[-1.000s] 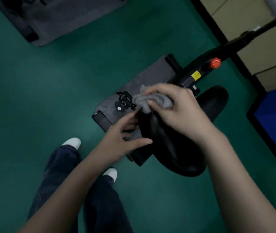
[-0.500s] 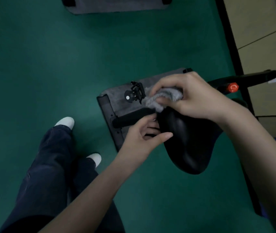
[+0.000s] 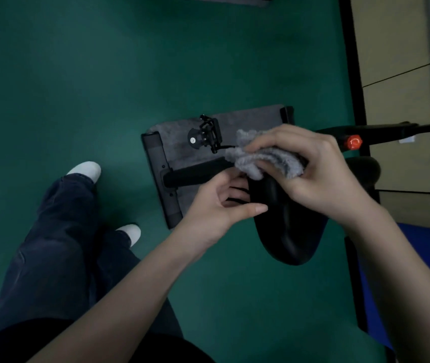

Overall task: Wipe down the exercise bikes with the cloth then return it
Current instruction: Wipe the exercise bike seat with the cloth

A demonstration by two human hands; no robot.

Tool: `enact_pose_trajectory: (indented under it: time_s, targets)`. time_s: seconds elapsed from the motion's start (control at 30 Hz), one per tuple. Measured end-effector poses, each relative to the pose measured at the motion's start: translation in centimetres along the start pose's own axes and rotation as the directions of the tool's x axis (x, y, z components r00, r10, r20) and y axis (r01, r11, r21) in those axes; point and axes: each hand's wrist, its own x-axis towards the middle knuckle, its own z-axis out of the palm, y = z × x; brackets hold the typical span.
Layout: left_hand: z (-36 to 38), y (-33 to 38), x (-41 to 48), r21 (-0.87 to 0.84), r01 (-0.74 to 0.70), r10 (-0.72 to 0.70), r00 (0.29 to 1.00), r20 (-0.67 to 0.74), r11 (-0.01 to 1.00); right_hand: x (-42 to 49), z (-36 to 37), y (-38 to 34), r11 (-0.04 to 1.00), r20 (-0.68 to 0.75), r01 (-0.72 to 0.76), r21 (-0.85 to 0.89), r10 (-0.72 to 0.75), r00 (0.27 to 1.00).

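Floor: green gym flooring [image 3: 77, 74] runs under everything you see.
Legs: your dark trousers [image 3: 59, 244] and white shoes [image 3: 85, 170] stand at lower left.
Left hand: your left hand [image 3: 216, 205] sits against the left side of the saddle's narrow end, with its fingers curled in toward it and the thumb stretched straight along the edge. Whether it really grips, you cannot tell.
Saddle: the black saddle [image 3: 289, 231] lies between your two forearms, its broad end toward you.
Right hand: your right hand [image 3: 318, 174] is curled round the cloth, pressing it on the saddle's narrow end.
Cloth: the grey fluffy cloth [image 3: 266, 158] is bunched under those fingers, with a tuft poking out to the left.
Base: a black stabiliser bar [image 3: 161, 179] rests on a grey mat [image 3: 247, 119], with a pedal [image 3: 206, 136] above it.
Frame: a black frame tube [image 3: 391, 129] runs off to the right, with a red knob [image 3: 353, 142] on it just beyond your right hand.
Wall: beige panels [image 3: 391, 48] rise at far right.
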Motion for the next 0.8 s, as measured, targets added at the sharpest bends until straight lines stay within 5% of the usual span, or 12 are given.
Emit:
enact_pose_trajectory:
  time_s: [0.2, 0.3, 0.57, 0.67, 0.73, 0.8]
  targets:
    - [-0.6, 0.5, 0.3, 0.079, 0.010, -0.013, 0.999, 0.044, 0.997, 4.8, -1.0, 2.8, 0.957, -0.005, -0.291, 0.000, 0.291, 0.957]
    - [-1.2, 0.9, 0.5, 0.123, 0.006, -0.016, 0.997, 0.073, 0.992, 4.6, -1.0, 3.9, 0.908, -0.048, -0.396, 0.135, 0.405, 0.913]
    - [-2.5, 5.0, 2.7, 0.329, -0.085, 0.032, 0.986, 0.162, 0.941, -4.3, 5.3, -2.0, 0.979, -0.547, -0.120, 0.167, 0.193, 0.814]
    - [-2.4, 6.7, 4.5, 0.473, -0.125, 0.035, 0.980, 0.194, 0.872, -6.8, 8.6, -2.8, 0.956, -0.788, -0.187, 0.228, 0.294, 0.541]
    - [-2.3, 7.5, 5.7, 0.558, -0.157, 0.017, 0.969, 0.248, 0.815, -8.1, 10.3, -3.3, 0.873, -0.873, -0.301, 0.383, 0.449, 0.189]
    - [-2.1, 8.3, 6.8, 0.640, -0.206, -0.011, 0.948, 0.317, 0.740, -9.0, 11.7, -3.6, 0.736, -0.799, -0.312, 0.601, 0.567, -0.200]
